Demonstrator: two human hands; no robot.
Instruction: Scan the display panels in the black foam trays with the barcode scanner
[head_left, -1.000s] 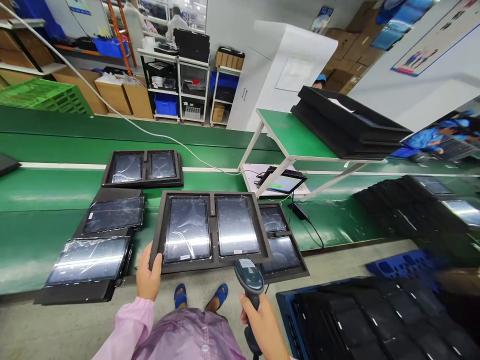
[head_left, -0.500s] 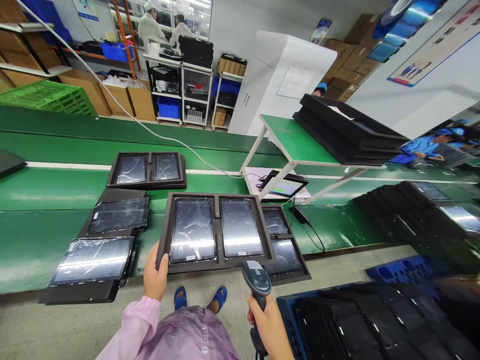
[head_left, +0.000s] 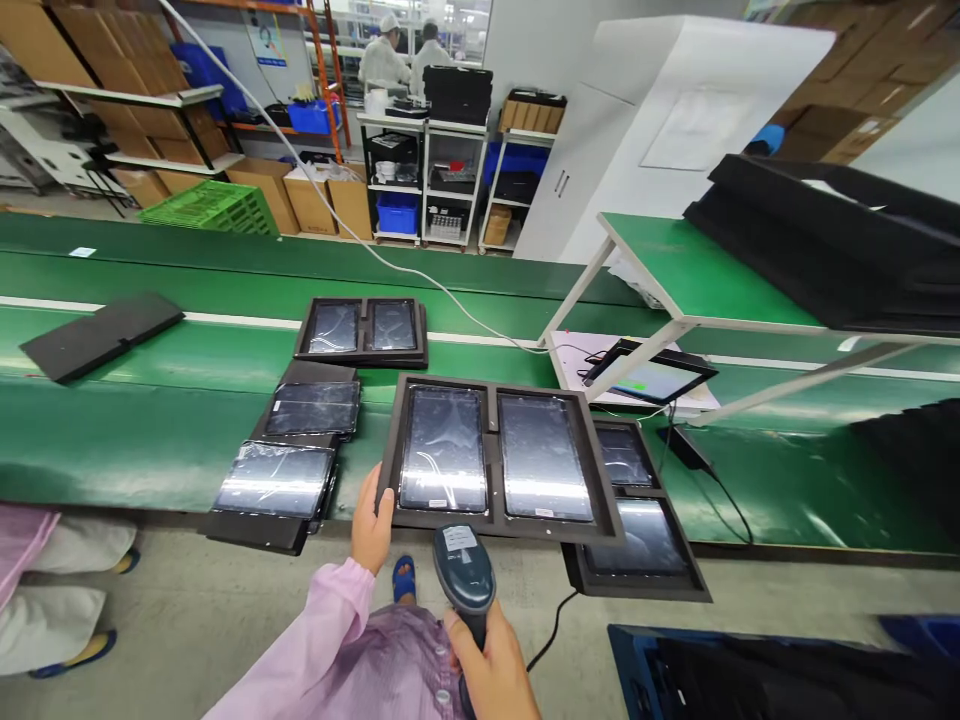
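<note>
My left hand (head_left: 372,525) grips the left edge of a black foam tray (head_left: 491,515), thumb on top of the rim. Two film-wrapped tablet screens lie in its recesses, a left screen (head_left: 444,450) and a right screen (head_left: 544,458), each with a small white label at its lower edge. My right hand (head_left: 491,655) is wrapped round the handle of a dark barcode scanner (head_left: 465,570), whose head is just below the tray's front edge, near the left screen. A second foam tray (head_left: 686,585) with two screens lies partly under the right side of the held one.
Stacked screens (head_left: 277,480) lie on foam at the left of the green bench (head_left: 172,440). Behind sits another filled tray (head_left: 360,355). A small display (head_left: 652,372) stands beneath a green-topped stand (head_left: 720,280). Blue crates (head_left: 630,670) are at lower right; a co-worker's legs (head_left: 60,590) show at left.
My view has swung left. The scanner has moved left along the tray's front edge, from near the right screen's label to near the left one's. My left hand keeps its hold.
</note>
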